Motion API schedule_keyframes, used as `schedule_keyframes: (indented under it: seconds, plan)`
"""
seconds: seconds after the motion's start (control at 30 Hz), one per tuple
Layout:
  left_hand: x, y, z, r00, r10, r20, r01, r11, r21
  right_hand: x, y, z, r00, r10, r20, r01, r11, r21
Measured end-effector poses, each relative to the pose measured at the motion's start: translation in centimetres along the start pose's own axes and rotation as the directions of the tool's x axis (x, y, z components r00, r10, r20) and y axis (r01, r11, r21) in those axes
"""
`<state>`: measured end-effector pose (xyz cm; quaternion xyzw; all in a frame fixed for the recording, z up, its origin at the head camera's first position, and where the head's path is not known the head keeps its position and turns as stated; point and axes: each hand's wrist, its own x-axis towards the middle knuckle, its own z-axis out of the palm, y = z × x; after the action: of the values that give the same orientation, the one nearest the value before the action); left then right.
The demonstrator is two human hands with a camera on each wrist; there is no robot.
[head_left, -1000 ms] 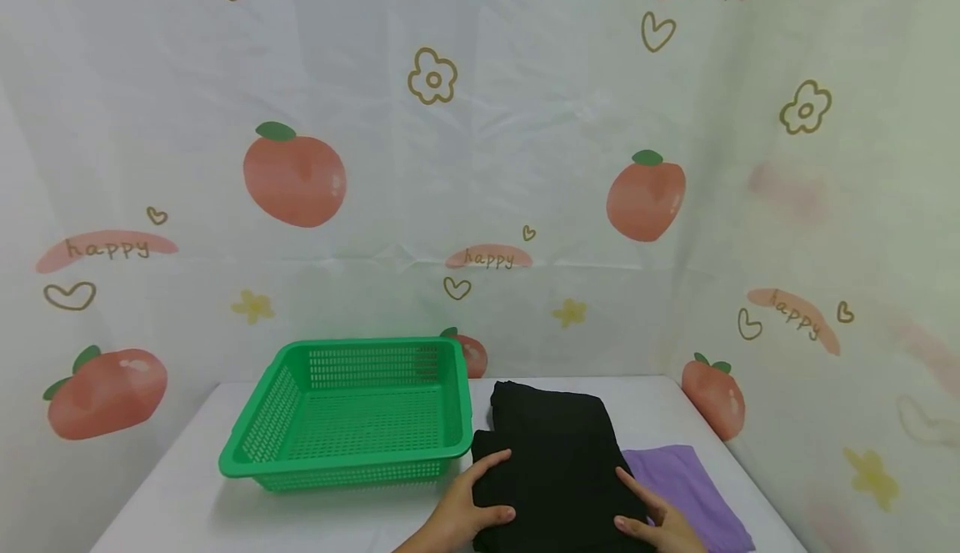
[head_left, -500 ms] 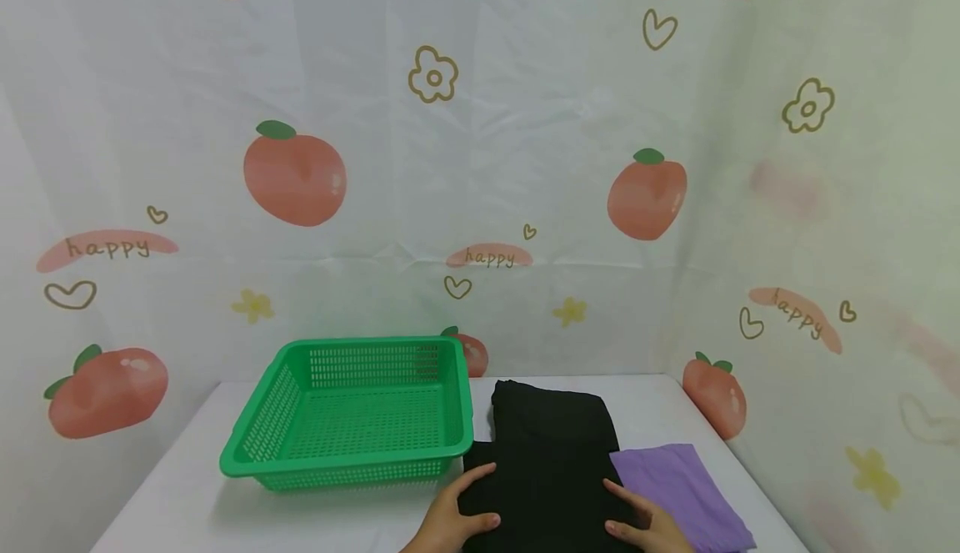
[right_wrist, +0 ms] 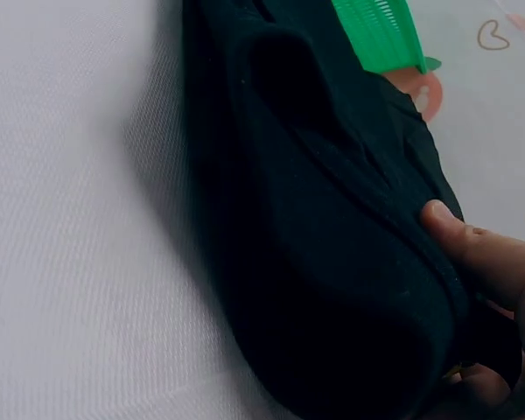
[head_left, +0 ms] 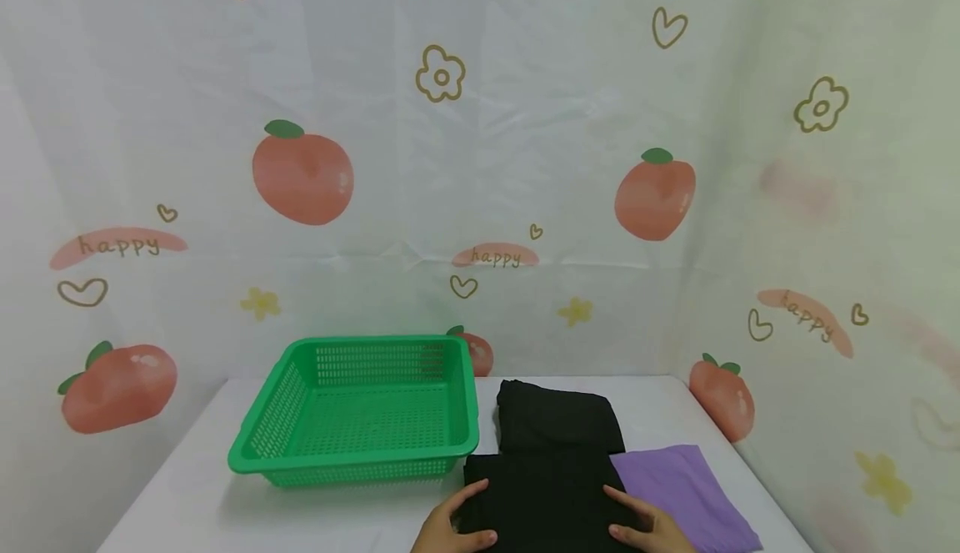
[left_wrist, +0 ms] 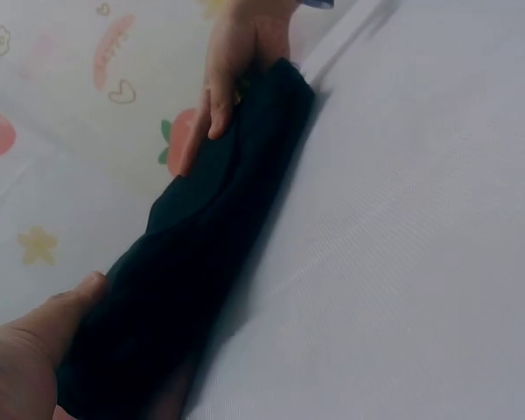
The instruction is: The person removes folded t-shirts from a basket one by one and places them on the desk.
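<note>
A folded black garment [head_left: 555, 453] lies on the white table [head_left: 187, 507] to the right of a green basket [head_left: 352, 457]. My left hand [head_left: 450, 526] grips its near left end, thumb [left_wrist: 79, 297] on top of the cloth [left_wrist: 201, 227]. At the near right end my right hand [head_left: 648, 526] holds it, with the thumb [right_wrist: 455, 227] over the fabric [right_wrist: 315, 219] and fingers curled beneath. The left wrist view shows the right hand [left_wrist: 236, 52] at the far end of the bundle. Both wrists are cut off by the frame's bottom edge.
A purple cloth [head_left: 682, 486] lies flat to the right of the black garment, partly under it. The green basket [right_wrist: 381, 31] holds nothing. A printed curtain [head_left: 480, 161] closes off the back and both sides of the table.
Both hands have drawn back toward the near table edge with the garment's near part, which now lies as a wider band. More of the purple cloth shows.
</note>
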<state>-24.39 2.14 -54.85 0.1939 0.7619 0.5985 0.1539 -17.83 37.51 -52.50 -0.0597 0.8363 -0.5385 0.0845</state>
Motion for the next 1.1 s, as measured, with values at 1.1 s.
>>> schedule_keyframes:
  seconds: [1.1]
  plan:
    - [-3.8, 2.2, -3.8, 0.996, -0.081, -0.022, 0.081, 0.997, 0.008, -1.0, -4.2, -2.5, 0.979, 0.091, -0.182, -0.113, 0.987, -0.115]
